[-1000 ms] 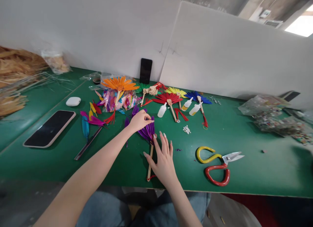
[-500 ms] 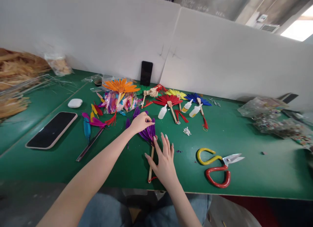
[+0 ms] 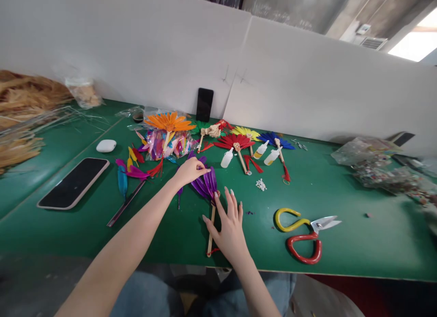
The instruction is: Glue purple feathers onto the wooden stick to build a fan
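A purple feather fan [image 3: 207, 185] on a wooden stick [image 3: 210, 233] lies near the front of the green table [image 3: 358, 235]. My left hand [image 3: 189, 170] pinches a purple feather at the fan's upper left side. Beside the stick lies my right hand [image 3: 229, 226], fingers stretched flat, with the forefinger tip pressing the base of the feathers. Loose purple feathers [image 3: 179, 189] lie just left of the fan.
Red-and-yellow scissors [image 3: 302, 230] lie to the right. Finished fans, orange [image 3: 168, 122], red [image 3: 235, 141], yellow and blue, with small glue bottles [image 3: 226, 157] lie behind. A phone [image 3: 74, 182], a white case [image 3: 105, 145], loose feathers [image 3: 129, 169] and a ruler sit left. Plastic bags [image 3: 382, 164] are at right.
My left hand has slid a little to the left along the top of the purple feathers. The right hand stays pressed by the stick. The view has shifted slightly.
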A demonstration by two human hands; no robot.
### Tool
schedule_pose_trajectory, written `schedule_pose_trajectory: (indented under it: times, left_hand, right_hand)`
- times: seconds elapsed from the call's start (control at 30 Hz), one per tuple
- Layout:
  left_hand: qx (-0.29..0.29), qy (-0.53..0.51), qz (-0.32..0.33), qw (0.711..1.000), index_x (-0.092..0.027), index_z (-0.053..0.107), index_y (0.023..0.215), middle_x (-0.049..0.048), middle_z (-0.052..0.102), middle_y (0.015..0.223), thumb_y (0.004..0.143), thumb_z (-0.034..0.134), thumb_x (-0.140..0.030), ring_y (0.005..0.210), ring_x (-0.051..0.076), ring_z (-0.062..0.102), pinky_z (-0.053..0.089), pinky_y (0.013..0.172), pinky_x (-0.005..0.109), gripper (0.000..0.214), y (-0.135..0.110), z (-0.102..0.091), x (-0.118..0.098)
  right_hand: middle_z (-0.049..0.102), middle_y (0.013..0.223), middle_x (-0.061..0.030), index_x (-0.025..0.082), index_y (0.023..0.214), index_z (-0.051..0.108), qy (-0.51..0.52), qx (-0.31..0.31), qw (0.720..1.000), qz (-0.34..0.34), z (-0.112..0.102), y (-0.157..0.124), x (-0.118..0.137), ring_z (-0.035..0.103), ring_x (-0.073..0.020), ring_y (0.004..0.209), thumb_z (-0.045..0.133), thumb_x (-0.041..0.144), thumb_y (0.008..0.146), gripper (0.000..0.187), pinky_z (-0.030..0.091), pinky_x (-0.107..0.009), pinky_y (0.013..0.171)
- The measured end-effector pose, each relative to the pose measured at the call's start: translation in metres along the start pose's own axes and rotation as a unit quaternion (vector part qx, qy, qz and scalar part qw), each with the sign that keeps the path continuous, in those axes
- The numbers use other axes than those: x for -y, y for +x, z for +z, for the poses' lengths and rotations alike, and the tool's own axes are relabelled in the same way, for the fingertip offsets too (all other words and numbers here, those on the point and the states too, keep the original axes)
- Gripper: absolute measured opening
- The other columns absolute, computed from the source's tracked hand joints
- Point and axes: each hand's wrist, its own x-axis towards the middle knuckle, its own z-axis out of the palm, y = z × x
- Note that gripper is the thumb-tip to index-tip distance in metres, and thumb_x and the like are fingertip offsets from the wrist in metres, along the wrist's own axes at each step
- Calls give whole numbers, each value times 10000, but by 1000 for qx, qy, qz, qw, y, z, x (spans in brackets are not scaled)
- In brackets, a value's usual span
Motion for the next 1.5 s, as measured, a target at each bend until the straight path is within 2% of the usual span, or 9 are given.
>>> schedule_pose_trajectory:
  times: [0.2, 0.53, 1.5]
  left_hand:
    - [2, -7, 0, 1000, -165, 672, 654, 12, 534, 631, 736, 606, -383, 585, 133, 483, 356, 582, 251, 242, 1, 1, -3]
    - [5, -5, -19, 1000, -140, 674, 686, 14, 538, 677, 736, 625, -348, 571, 113, 479, 353, 566, 235, 219, 0, 0, -3]
    - [1, -3, -23, 1000, -149, 676, 661, 17, 559, 622, 741, 619, -345, 628, 142, 512, 341, 567, 237, 219, 3, 5, 3]
  right_hand:
    - [194, 1471, -123, 215, 1384, 294, 11, 2, 1000, 0, 1, 0, -1, 133, -313, 1352, 417, 433, 876, 566, 237, -594, 1005]
    - [204, 1468, -122, 217, 1387, 291, 9, -3, 1000, 1, 1, -1, -1, 151, -317, 1347, 414, 441, 875, 572, 244, -587, 1007]
    - [203, 1467, -124, 206, 1387, 290, 8, 4, 1000, 2, 2, -1, -1, 150, -308, 1350, 407, 439, 878, 573, 236, -580, 1017]
